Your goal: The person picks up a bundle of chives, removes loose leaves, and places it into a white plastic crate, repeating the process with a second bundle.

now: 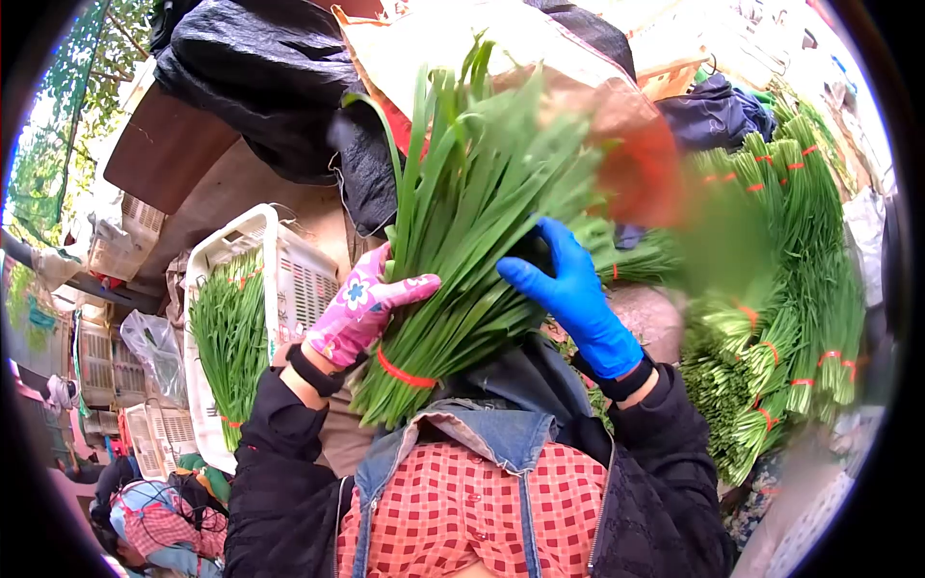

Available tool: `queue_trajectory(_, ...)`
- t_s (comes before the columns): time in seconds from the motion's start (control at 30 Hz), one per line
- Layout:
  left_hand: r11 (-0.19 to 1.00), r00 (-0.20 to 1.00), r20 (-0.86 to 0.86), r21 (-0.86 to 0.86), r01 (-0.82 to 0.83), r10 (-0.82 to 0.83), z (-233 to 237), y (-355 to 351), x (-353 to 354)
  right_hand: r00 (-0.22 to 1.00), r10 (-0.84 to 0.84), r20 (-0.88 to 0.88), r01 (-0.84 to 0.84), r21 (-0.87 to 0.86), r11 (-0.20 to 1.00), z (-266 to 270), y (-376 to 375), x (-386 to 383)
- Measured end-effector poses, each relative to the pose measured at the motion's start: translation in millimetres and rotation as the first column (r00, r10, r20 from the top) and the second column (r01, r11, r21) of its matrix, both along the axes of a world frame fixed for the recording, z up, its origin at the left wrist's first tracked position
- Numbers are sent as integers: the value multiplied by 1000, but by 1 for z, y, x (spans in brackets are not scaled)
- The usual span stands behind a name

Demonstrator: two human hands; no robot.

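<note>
A large bunch of garlic chives (462, 222) stands tilted in front of my chest, cut ends down and leaves fanning upward. An orange-red band (405, 371) rings it near the cut ends. My left hand (361, 303), in a pink flowered glove, is closed on the bunch just above the band, thumb across the leaves. On the other side, my right hand (573, 294), in a blue glove, has its thumb and fingers apart at the edge of the leaves. The upper leaf tips are blurred by motion.
At left, a white plastic crate (272, 279) holds more banded chives (231, 328). Many banded bunches (790, 260) are piled at right. Black sheeting (260, 87) and a pale sack (540, 43) lie beyond my hands. Another person (159, 515) is at lower left.
</note>
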State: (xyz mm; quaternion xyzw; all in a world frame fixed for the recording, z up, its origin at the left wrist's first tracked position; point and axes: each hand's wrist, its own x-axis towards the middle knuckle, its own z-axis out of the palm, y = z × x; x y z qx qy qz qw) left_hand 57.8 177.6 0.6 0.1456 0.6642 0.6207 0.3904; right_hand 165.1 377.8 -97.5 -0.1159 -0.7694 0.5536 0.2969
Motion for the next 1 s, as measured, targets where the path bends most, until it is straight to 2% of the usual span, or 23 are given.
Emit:
queue_trajectory(0.03, 989, 979, -186, -135, 53, -78, 7, 4, -2, 987, 150, -66, -163, -399, 902, 43, -8, 2)
queue_trajectory(0.07, 958, 919, -353, -276, 79, -177, 13, 8, -3, 981, 171, -96, -196, -461, 866, 44, -8, -9)
queue_trajectory(0.13, 967, 914, -346, -212, 142, -210, 16, 14, -3, 969, 22, -245, -169, -599, 783, 41, -15, -23)
queue_trajectory(0.17, 976, 956, -227, -156, 153, -186, 10, 14, -8, 970, 21, -244, -168, -600, 782, 37, -16, -23)
queue_trajectory(0.23, 989, 991, -22, -72, 132, -134, 0, 8, -14, 970, -140, -200, -36, -686, 726, 28, -17, -23)
queue_trajectory(0.27, 989, 992, -18, -74, 126, -128, -7, 5, -15, 971, -135, -196, -38, -688, 725, 21, -15, -21)
queue_trajectory(0.33, 997, 984, 164, 5, 73, -73, -20, 1, -15, 994, -54, -93, -32, -735, 677, 8, -8, -13)
queue_trajectory(0.37, 999, 975, 219, -15, 31, -27, -22, 1, -15, 995, -68, -73, -14, -780, 626, 7, -9, -12)
queue_trajectory(0.4, 1000, 976, 218, -12, 25, -22, -20, 1, -13, 995, -63, -74, -18, -778, 628, 6, -7, -10)
queue_trajectory(0.47, 998, 946, 325, 67, -6, -16, -14, 4, -8, 997, -65, -27, 22, -760, 649, 2, -1, -5)
queue_trajectory(0.53, 996, 942, 334, 85, -8, -21, -29, 2, -12, 999, -42, 34, 53, -741, 669, 9, 1, 0)
queue_trajectory(0.6, 998, 989, 144, 55, -24, 16, -49, -3, -16, 996, 20, 85, 41, -658, 752, 0, 10, 2)
queue_trajectory(0.63, 999, 974, 228, 44, -31, 20, -12, 7, 3, 985, 98, 139, 15, -649, 760, 13, 14, 9)
queue_trajectory(0.67, 998, 972, 232, 46, -42, 30, -16, 5, 1, 992, 116, 43, -66, -611, 789, 5, 21, 11)
queue_trajectory(0.73, 995, 993, 93, 69, 67, -74, -24, 4, -4, 997, -17, 81, 57, -516, 854, 13, 28, 24)
queue_trajectory(0.8, 998, 993, 110, 61, 34, -41, -21, 2, 1, 974, -228, -1, 209, -388, 898, 7, 35, 32)
queue_trajectory(0.83, 996, 994, 103, 76, 37, -45, -22, 3, 1, 962, -269, -38, 243, -321, 915, 14, 37, 40)
queue_trajectory(0.87, 995, 994, 94, 89, 43, -52, -22, 3, 1, 951, -284, -123, 252, -226, 941, 24, 35, 46)
queue_trajectory(0.93, 998, 993, 107, 29, 54, -57, -18, 2, 0, 939, -260, -225, 218, -196, 956, 48, 22, 49)
queue_trajectory(1.0, 996, 980, 191, 75, 40, -54, -20, 3, 0, 958, -116, -261, 117, -12, 993, 61, 14, 44)
